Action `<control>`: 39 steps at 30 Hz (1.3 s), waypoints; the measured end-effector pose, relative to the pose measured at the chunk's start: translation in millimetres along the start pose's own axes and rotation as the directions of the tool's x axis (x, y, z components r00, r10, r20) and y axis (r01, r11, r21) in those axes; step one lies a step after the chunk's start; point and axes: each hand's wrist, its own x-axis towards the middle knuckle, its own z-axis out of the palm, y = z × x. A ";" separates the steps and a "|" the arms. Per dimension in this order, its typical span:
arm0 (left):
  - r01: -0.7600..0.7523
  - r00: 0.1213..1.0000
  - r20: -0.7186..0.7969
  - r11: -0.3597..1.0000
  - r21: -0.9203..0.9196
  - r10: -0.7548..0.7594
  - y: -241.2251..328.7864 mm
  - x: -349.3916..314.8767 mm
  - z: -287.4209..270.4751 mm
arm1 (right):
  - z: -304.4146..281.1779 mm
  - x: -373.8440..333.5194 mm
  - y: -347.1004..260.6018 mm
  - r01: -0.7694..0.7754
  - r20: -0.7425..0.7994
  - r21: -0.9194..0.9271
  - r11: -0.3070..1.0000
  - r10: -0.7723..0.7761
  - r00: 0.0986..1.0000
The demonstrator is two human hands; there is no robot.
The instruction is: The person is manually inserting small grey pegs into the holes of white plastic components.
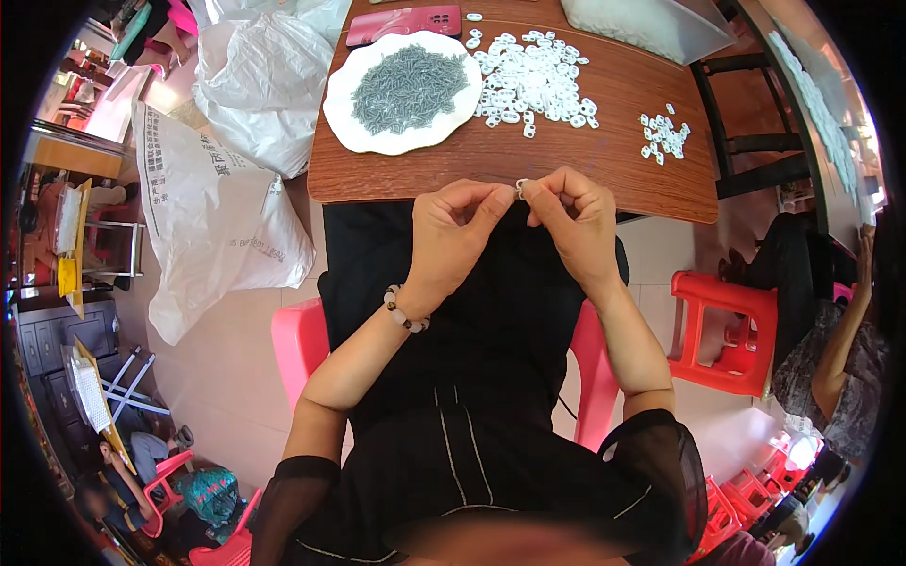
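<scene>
Just off the table's near edge, my left hand (pixel 460 226) and my right hand (pixel 578 222) meet fingertip to fingertip. Thumb and forefinger of the right pinch a small white plastic piece (pixel 521 189). The left fingertips are pinched together against its other side; whatever they hold is too small to make out. Beyond the hands, a white scalloped plate (pixel 396 144) bears a heap of small grey springs or pins (pixel 411 90). To its right lies a pile of white plastic pieces with holes (pixel 536 80). A smaller group of similar pieces (pixel 664 135) lies farther right.
The brown wooden table (pixel 604 174) also carries a red phone (pixel 406 24) and a translucent bin (pixel 651 28) at its far side. Large white sacks (pixel 217 217) stand at the left. A red stool (pixel 722 330) is on the right, with a seated person (pixel 821 368) beyond.
</scene>
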 end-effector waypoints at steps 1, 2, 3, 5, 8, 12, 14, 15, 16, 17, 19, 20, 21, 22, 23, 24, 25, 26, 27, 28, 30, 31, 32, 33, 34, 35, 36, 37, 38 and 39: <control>0.049 0.999 0.020 0.999 -0.019 -0.048 4.0 -0.3 -0.1 | 0.0 0.4 0.4 0.004 -0.010 0.035 0.999 -0.003 1.000; 0.098 0.995 0.041 0.995 -0.036 -0.096 6.8 -0.5 0.1 | -1.0 0.7 0.9 0.004 -0.011 0.035 0.999 -0.004 1.000; 0.098 0.994 0.042 0.995 -0.036 -0.096 7.9 -0.5 0.4 | -2.6 0.9 1.4 -0.004 -0.007 0.025 1.000 0.004 1.000; 0.155 0.987 0.047 0.984 -0.092 -0.151 10.1 -1.1 0.0 | -2.4 1.0 0.8 -0.011 0.000 0.017 1.000 0.011 1.000; 0.185 0.982 0.062 0.979 -0.091 -0.180 9.3 -1.3 -3.0 | -1.5 0.9 -0.2 -0.017 -0.017 0.023 1.000 0.017 1.000; 0.205 0.978 0.062 0.973 -0.107 -0.199 7.3 -1.2 -4.9 | -2.9 0.7 2.1 -0.016 -0.003 0.016 1.000 0.016 1.000; 0.196 0.980 0.061 0.961 -0.195 -0.187 8.1 -1.6 -2.6 | -2.6 0.5 2.2 -0.011 -0.001 0.019 1.000 0.011 1.000; 0.196 0.980 0.061 0.961 -0.194 -0.188 7.8 -1.7 -2.2 | -1.7 0.3 1.5 -0.009 -0.002 0.024 1.000 0.009 1.000; 0.196 0.980 0.063 0.957 -0.215 -0.186 7.8 -1.7 -2.1 | -1.0 0.1 0.9 -0.006 -0.002 0.029 1.000 0.006 1.000; 0.195 0.981 0.064 0.952 -0.235 -0.184 7.8 -1.8 -1.9 | -0.9 0.0 0.6 -0.006 -0.001 0.029 1.000 0.007 1.000; 0.196 0.981 0.051 0.951 -0.241 -0.190 8.8 -2.0 0.1 | -1.1 -0.6 0.3 -0.003 0.017 0.019 1.000 0.003 1.000; 0.197 0.980 0.038 0.949 -0.247 -0.194 8.9 -2.1 1.1 | -0.9 -1.1 0.3 -0.004 0.017 0.018 1.000 0.004 1.000; 0.198 0.980 0.037 0.949 -0.247 -0.195 8.6 -2.2 1.5 | -0.3 -1.6 0.2 -0.008 0.018 0.008 1.000 0.008 1.000; 0.189 0.982 0.028 0.951 -0.247 -0.188 8.4 -2.3 1.8 | 0.3 -2.1 0.1 -0.013 0.019 -0.003 1.000 0.013 1.000; 0.180 0.983 0.018 0.952 -0.246 -0.181 8.2 -2.4 1.9 | 0.8 -2.5 0.1 -0.013 0.019 -0.003 1.000 0.013 1.000; 0.181 0.983 0.019 0.952 -0.246 -0.182 7.4 -2.5 2.0 | 1.2 -2.9 0.3 -0.005 0.019 -0.004 1.000 0.006 1.000; 0.156 0.988 0.012 0.960 -0.233 -0.157 6.1 -2.7 1.8 | 1.7 -3.0 0.6 0.002 0.021 -0.004 1.000 -0.002 1.000; 0.130 0.991 0.006 0.967 -0.219 -0.132 5.1 -2.9 1.4 | 1.9 -2.9 0.2 0.001 0.022 -0.004 1.000 -0.001 1.000; 0.131 0.991 0.005 0.967 -0.219 -0.133 4.6 -3.0 1.0 | 1.9 -2.8 -0.6 -0.001 0.027 -0.007 1.000 0.001 1.000; 0.131 0.991 0.004 0.965 -0.228 -0.134 4.2 -3.0 0.8 | 1.8 -2.8 -1.1 -0.003 0.032 -0.011 1.000 0.003 0.999; 0.132 0.991 0.003 0.963 -0.237 -0.135 3.6 -3.3 0.8 | 1.5 -3.1 -0.8 0.003 0.035 -0.020 1.000 -0.003 0.999; 0.128 0.991 -0.003 0.963 -0.239 -0.133 3.3 -3.8 1.1 | 1.7 -3.2 -0.3 0.010 0.038 -0.028 1.000 -0.009 0.999; 0.125 0.991 -0.010 0.963 -0.240 -0.131 2.8 -4.4 1.4 | 1.9 -3.3 0.6 0.010 0.038 -0.028 1.000 -0.009 0.999; 0.124 0.991 -0.010 0.963 -0.240 -0.131 1.4 -5.1 1.6 | 2.3 -3.4 1.8 0.012 0.036 -0.033 0.999 -0.011 0.999; 0.124 0.991 -0.018 0.962 -0.243 -0.132 -0.6 -5.7 2.3 | 2.2 -3.4 2.2 0.014 0.032 -0.039 0.999 -0.013 0.999; 0.123 0.991 -0.026 0.962 -0.245 -0.133 -1.7 -5.8 2.7 | 2.1 -3.4 1.3 0.014 0.031 -0.040 0.999 -0.012 0.999; 0.123 0.991 -0.025 0.961 -0.246 -0.134 -1.7 -5.7 2.8 | 2.2 -3.5 -0.4 0.018 0.031 -0.060 0.998 -0.016 0.999; 0.114 0.992 -0.027 0.966 -0.230 -0.123 -1.6 -5.7 2.6 | 2.3 -3.5 -1.5 0.022 0.033 -0.078 0.997 -0.020 0.999; 0.104 0.993 -0.030 0.971 -0.214 -0.113 -1.6 -5.7 2.4 | 2.0 -3.5 -1.9 0.022 0.033 -0.077 0.997 -0.019 0.999; 0.104 0.993 -0.030 0.971 -0.214 -0.114 -1.9 -5.6 2.0 | 1.6 -3.5 -2.3 0.023 0.039 -0.089 0.996 -0.019 0.999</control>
